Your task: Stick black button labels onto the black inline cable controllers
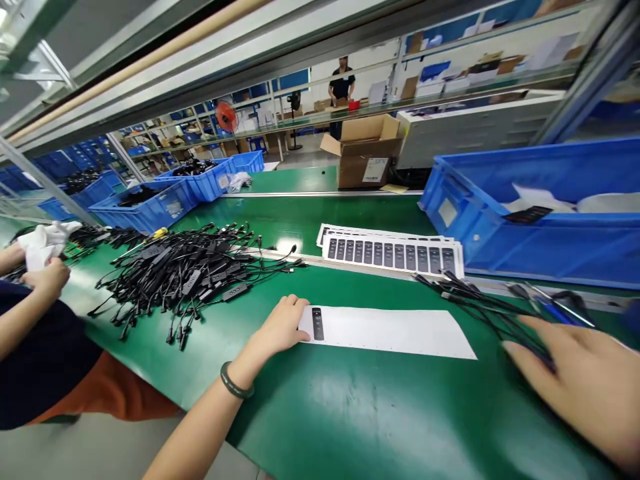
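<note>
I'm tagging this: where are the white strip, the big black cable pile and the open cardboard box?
White strip (387, 331), head view: its bare middle.
Big black cable pile (175, 272), head view: its middle.
Open cardboard box (353, 172), head view: its front wall.

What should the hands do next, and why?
Maybe bring the right hand over to peel up the dark label. It's the only one showing on the white sheet, and the left hand holds the sheet's end right beside it. The right hand is over by the black cables; whether it grips any is hard to tell.
</note>
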A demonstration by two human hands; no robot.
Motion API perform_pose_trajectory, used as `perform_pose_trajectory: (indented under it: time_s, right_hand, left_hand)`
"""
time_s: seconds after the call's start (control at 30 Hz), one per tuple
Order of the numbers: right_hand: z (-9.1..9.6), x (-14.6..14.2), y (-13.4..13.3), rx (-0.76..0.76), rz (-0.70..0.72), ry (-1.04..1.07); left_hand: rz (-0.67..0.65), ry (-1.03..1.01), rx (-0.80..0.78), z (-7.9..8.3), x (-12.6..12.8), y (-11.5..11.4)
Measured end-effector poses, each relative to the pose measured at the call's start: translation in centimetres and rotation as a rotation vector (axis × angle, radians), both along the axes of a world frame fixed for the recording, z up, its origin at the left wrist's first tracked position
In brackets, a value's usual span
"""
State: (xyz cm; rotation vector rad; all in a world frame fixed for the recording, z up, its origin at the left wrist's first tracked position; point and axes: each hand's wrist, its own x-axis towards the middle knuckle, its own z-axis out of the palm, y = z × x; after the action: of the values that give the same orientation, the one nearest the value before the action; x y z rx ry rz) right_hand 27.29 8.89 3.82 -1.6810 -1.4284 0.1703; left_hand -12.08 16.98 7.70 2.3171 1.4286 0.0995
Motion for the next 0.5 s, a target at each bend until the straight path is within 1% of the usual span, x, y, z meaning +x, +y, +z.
perform_pose_trajectory:
  time_s: [0.07,0.13,0.17,0.23,0.27,0.3,0.37,0.43,0.5]
  right_hand:
    - [-0.2,-5.1,1.5,-0.062,0.201,-0.199]
    - [-0.4,-10.7,3.1,-0.112,0.415,-0.252]
    - [-0.7,-13.3,3.9,-0.116,0.481,-0.293]
    - [-1.3,-17.4,5.2,-0.093,0.503,-0.357]
    - [-1.7,-18.9,5.7,-0.083,0.498,-0.374]
    - [-2.2,-20.0,6.0,-0.074,0.487,-0.382]
    - [-2.9,-21.3,6.0,-0.065,0.476,-0.388]
    - [-3.2,-21.8,5.7,-0.061,0.464,-0.391]
    - [-3.2,-21.7,5.5,-0.062,0.450,-0.386]
  left_hand:
    - [0.003,0.014,-0.009,-0.2,0.1,0.2]
    - [0.004,0.011,-0.008,-0.3,0.3,0.1]
    - [0.002,0.003,-0.004,-0.4,0.3,0.0]
    - [-0.005,-0.020,0.002,-0.5,0.3,-0.1]
    - [-0.007,-0.034,0.002,-0.6,0.2,-0.2]
    - [-0.007,-0.047,0.002,-0.7,0.2,-0.3]
    - [0.012,-0.070,0.004,-0.9,0.0,-0.3]
    - [0.037,-0.093,0.009,-1.2,-0.2,-0.2]
    - [0.053,-0.120,0.011,-1.5,-0.3,-0.1]
